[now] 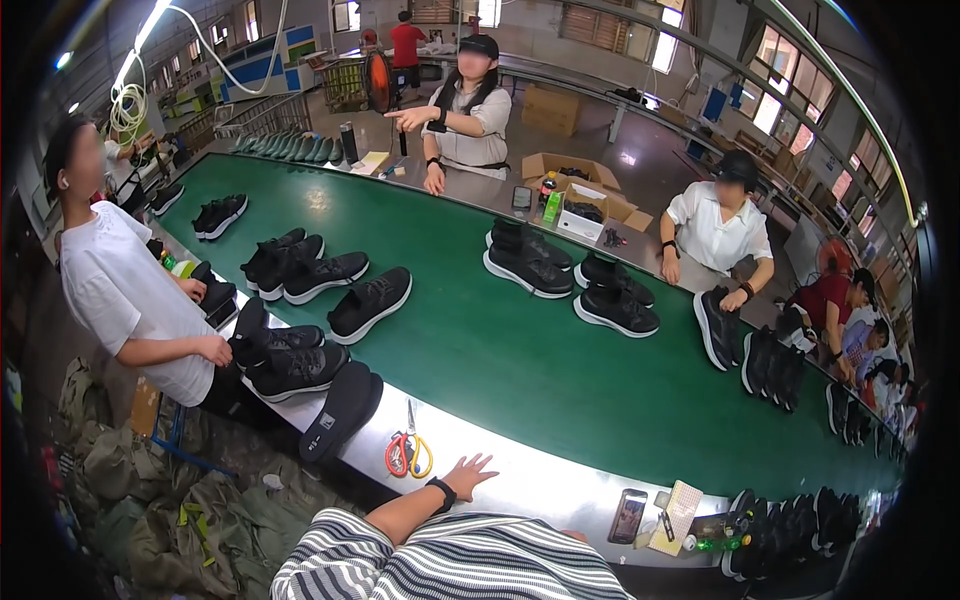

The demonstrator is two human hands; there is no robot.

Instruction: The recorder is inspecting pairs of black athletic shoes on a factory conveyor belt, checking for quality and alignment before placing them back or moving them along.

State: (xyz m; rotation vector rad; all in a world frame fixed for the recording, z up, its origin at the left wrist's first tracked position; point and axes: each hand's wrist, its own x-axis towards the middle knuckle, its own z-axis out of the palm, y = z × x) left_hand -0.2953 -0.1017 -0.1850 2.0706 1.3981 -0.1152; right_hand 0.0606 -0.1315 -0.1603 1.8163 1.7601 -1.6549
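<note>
My left hand [467, 478], a dark band at its wrist, lies flat with fingers spread on the metal table edge [525, 470]. It holds nothing. Just left of it lie scissors [408, 452] with red and yellow handles, blades pointing away from me. Farther left, black insoles [343, 410] overhang the edge beside several black shoes [295, 365]. To the right of my hand are a phone [628, 515], a pale notepad [682, 505] and a green plastic bottle [715, 545]. My right hand does not show.
Black shoes with white soles [530, 265] stand in groups on the green belt [470, 350]. A person in white [140, 290] stands at the left; another [470, 120] points left across the belt; a third [720, 220] touches a shoe [713, 325]. Crumpled cloth [190, 500] covers the floor lower left.
</note>
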